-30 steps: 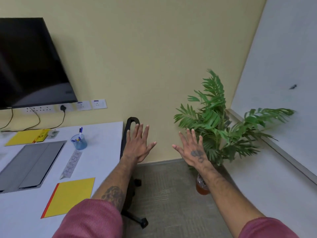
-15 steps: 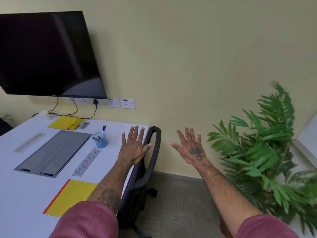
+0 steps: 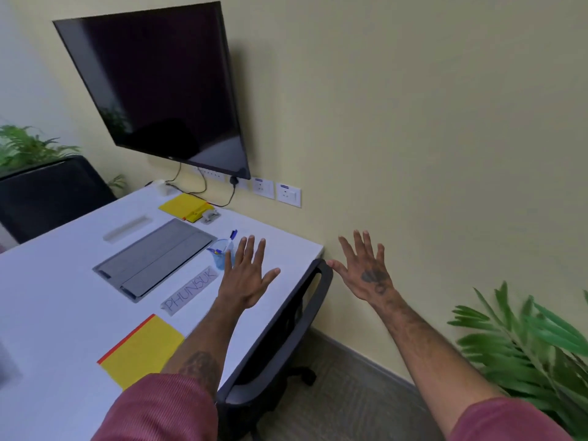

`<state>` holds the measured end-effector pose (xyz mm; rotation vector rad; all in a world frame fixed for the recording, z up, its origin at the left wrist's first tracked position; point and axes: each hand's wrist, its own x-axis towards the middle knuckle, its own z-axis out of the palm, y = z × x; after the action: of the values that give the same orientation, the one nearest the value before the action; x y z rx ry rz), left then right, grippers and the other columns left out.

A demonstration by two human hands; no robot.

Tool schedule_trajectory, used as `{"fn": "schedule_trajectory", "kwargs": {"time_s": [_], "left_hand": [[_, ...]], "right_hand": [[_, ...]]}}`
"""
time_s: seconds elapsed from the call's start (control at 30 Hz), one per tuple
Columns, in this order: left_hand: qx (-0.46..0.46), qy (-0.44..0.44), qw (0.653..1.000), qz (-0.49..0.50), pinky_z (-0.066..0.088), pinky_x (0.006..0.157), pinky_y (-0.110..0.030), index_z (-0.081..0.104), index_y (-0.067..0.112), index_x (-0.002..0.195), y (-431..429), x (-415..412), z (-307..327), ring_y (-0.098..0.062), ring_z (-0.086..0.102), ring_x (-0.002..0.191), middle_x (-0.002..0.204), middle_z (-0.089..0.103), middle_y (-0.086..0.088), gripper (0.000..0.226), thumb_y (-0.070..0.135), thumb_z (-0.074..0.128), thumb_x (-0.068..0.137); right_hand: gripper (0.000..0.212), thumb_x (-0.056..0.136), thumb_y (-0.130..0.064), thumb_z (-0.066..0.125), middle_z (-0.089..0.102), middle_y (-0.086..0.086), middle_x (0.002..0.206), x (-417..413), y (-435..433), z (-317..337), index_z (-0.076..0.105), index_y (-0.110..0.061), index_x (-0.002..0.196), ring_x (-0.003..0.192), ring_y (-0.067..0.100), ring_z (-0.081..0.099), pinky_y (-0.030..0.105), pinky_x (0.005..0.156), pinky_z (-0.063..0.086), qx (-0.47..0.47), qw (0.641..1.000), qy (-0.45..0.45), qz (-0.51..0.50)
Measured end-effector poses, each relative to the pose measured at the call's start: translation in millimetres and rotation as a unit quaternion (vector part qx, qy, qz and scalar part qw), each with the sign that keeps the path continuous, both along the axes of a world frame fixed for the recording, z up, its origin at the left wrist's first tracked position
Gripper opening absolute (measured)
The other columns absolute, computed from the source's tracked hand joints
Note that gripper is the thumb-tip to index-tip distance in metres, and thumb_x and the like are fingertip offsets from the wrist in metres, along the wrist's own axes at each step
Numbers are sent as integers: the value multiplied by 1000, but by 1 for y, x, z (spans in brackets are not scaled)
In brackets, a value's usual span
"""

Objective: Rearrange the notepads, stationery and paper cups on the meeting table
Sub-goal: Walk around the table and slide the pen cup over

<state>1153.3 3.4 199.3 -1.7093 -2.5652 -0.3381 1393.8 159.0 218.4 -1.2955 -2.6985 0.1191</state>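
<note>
The left hand [image 3: 246, 276] has come in over the table's [image 3: 47, 297] right edge and hovers just beside the blue pen cup [image 3: 219, 259]. The right hand [image 3: 366, 270] now hangs just past the chair back [image 3: 318, 300].

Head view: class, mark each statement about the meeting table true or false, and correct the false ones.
1. The left hand and right hand are both spread and hold nothing. True.
2. The wall screen shows a picture. False: it is dark.
3. The blue pen cup stands at the far end of the PHUNSUK name strip. True.
4. The near notepad is green. False: it is yellow with a red edge.
</note>
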Motion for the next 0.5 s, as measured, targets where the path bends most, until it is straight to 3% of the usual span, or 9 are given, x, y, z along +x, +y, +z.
{"fn": "schedule_trajectory", "kwargs": {"time_s": [0.13, 0.37, 0.5], "left_hand": [[-1, -10, 999, 45, -9, 119, -52, -10, 25, 156, 30, -36, -13, -19, -22, 148, 163, -16, -3, 84, 74, 7, 89], [-23, -22, 995, 94, -7, 120, -52, -8, 23, 156, 63, -87, -31, -20, -20, 149, 163, -15, -5, 92, 77, -5, 82], [-29, -40, 989, 138, -3, 121, -49, -7, 22, 156, 72, -116, -41, -22, -15, 150, 164, -10, -6, 91, 77, -2, 83]], "right_hand": [[81, 89, -72, 9, -4, 10, 164, -48, 46, -8, 4, -25, 156, 149, 26, -14, 57, 118, -3, 4, 999, -5, 46], [89, 81, -75, 0, -5, 10, 164, -116, 95, -26, 2, -26, 156, 149, 25, -16, 53, 118, -4, -13, 994, -20, 104], [99, 75, -82, -13, -3, 10, 164, -163, 124, -43, 3, -27, 156, 150, 26, -12, 51, 119, 6, -28, 989, -25, 144]]}}
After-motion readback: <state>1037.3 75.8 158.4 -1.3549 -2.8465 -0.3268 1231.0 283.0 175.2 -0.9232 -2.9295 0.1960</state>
